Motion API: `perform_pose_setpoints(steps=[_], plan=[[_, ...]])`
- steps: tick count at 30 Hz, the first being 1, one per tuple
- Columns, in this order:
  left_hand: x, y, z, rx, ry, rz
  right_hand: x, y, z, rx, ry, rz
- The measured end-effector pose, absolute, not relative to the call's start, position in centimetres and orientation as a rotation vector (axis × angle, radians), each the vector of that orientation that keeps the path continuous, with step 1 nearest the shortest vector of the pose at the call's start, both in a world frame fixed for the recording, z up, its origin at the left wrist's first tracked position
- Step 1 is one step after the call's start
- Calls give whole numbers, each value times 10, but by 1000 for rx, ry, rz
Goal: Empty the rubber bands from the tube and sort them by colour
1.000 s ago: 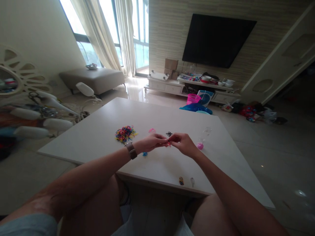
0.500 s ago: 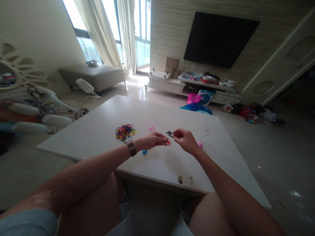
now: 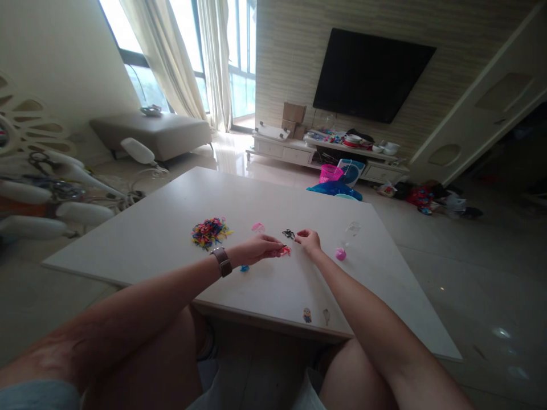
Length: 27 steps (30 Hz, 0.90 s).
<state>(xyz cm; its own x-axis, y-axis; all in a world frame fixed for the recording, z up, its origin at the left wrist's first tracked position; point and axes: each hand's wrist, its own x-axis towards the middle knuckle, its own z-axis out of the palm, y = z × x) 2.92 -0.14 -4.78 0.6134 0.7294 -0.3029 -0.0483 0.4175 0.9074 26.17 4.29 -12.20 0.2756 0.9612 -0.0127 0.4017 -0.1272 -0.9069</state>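
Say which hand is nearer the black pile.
Right: the right hand is at the right edge of the black pile; the left hand is off its near left side.

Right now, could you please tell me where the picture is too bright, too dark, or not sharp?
Head view: the window glass is washed nearly white, with glare on the floor before it; head view: the middle right edge falls into deep shadow; head view: the lamp at left looks smeared; head view: the black bands are too small to separate clearly.
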Motion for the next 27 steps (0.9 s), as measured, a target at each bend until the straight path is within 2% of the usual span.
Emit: perform_pose_setpoints(steps=[7, 16, 27], plan=[[30, 1, -48, 1030, 845, 601, 257, 46, -108, -1540, -1228, 953], [30, 3, -54, 1041, 844, 642, 242, 3, -65, -1118, -1453, 1460], [30, 8, -65, 1061, 881, 618, 251, 17, -79, -1295, -1266, 1242]])
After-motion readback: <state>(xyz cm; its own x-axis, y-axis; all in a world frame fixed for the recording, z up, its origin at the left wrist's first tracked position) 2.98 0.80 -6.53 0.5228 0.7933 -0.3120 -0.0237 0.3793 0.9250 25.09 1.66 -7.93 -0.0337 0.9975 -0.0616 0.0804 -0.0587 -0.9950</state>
